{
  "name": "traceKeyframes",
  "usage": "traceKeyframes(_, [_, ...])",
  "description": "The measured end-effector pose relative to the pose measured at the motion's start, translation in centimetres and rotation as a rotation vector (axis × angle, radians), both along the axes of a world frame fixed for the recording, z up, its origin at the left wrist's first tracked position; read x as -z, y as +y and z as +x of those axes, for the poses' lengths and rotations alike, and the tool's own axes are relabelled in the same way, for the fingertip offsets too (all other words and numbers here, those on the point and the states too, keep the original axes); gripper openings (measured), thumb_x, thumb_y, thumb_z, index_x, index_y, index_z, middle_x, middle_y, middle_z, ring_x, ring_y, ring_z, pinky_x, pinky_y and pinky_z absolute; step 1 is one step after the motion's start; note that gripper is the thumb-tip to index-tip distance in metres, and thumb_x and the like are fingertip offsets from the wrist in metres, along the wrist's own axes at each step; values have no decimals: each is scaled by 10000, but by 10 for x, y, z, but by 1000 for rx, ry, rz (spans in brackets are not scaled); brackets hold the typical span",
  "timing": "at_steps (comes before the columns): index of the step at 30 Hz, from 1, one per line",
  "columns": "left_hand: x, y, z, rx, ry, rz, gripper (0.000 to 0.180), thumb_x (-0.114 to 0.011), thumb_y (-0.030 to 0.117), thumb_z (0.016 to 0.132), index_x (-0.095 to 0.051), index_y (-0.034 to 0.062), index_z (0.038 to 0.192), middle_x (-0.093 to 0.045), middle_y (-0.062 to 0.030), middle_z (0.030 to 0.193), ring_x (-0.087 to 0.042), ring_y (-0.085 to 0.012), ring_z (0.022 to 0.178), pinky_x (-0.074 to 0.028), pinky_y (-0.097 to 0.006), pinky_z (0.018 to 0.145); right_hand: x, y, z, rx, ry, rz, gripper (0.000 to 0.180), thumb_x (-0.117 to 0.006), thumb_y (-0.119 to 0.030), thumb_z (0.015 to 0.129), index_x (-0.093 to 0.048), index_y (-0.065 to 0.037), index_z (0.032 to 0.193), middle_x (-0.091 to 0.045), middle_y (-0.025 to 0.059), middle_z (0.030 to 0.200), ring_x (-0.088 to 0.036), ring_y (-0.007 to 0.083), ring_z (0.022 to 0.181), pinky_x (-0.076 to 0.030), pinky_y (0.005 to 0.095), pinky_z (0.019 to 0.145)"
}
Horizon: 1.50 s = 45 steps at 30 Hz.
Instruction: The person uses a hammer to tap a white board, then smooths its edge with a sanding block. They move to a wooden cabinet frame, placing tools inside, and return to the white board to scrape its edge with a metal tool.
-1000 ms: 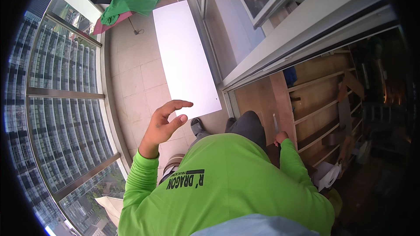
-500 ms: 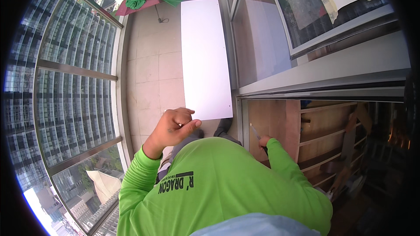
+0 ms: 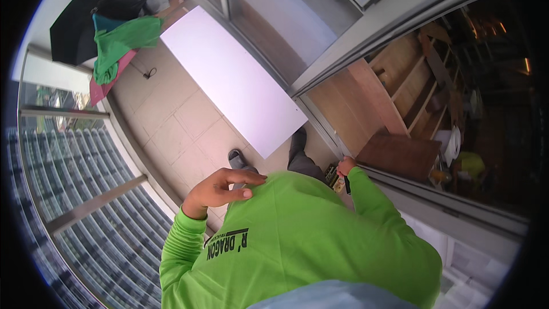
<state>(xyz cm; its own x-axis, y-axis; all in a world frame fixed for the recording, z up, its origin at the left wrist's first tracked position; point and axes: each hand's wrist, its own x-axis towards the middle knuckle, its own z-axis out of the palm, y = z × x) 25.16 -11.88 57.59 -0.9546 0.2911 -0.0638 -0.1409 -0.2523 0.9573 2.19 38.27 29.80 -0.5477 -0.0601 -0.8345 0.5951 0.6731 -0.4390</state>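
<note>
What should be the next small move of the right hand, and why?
Probably bring the right hand with its small dark tool nearer to the sliding door track. The hand already grips the tool beside that track, while the left hand rests empty against the green shirt.

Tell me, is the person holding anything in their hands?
The right hand grips a small dark tool by its upper end; what kind cannot be told. The left hand holds nothing, its fingers resting against the green shirt.
</note>
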Motion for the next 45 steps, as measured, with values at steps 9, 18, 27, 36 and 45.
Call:
traceKeyframes(9, [-56,-13,-41,-90,202,119,392,-571,249,977,-678,-70,1179,-705,-202,1166,-647,-313,1166,-455,-438,1063,-25,-44,176,113,58,6,115,-588,-84,940,-531,-18,864,-574,114,573,-552,209,423,-411,363,373])
traceKeyframes(18, [4,23,-92,120,65,-376,221,-609,114,1018,-686,-13,1182,-726,-89,1120,-640,-170,1092,-483,-314,990,-17,-87,258,364,1,-169,179,-606,-135,914,-617,43,904,-615,121,606,-586,197,448,-473,353,417])
traceKeyframes(27, [196,-83,-199,393,4,-915,330,-627,268,999,-690,-10,1165,-721,-124,1131,-677,-228,1083,-511,-345,965,1,-191,339,1038,40,-115,171,-708,-173,888,-624,-28,852,-503,6,580,-493,124,436,-406,290,400])
traceKeyframes(36, [452,-91,-242,478,313,-1115,548,-663,420,943,-628,-1,1292,-672,-222,1254,-604,-401,1212,-467,-447,1067,18,-320,323,1310,-140,-286,197,-693,-171,912,-668,24,899,-481,-3,589,-483,126,503,-382,279,465])
traceKeyframes(45, [607,-42,-290,72,668,-1460,755,-424,566,1005,-319,79,1572,-198,-219,1664,-176,-416,1526,-113,-551,1235,215,-348,247,1638,160,-299,288,-619,-169,982,-679,-5,1211,-674,80,1005,-645,181,909,-613,337,716])
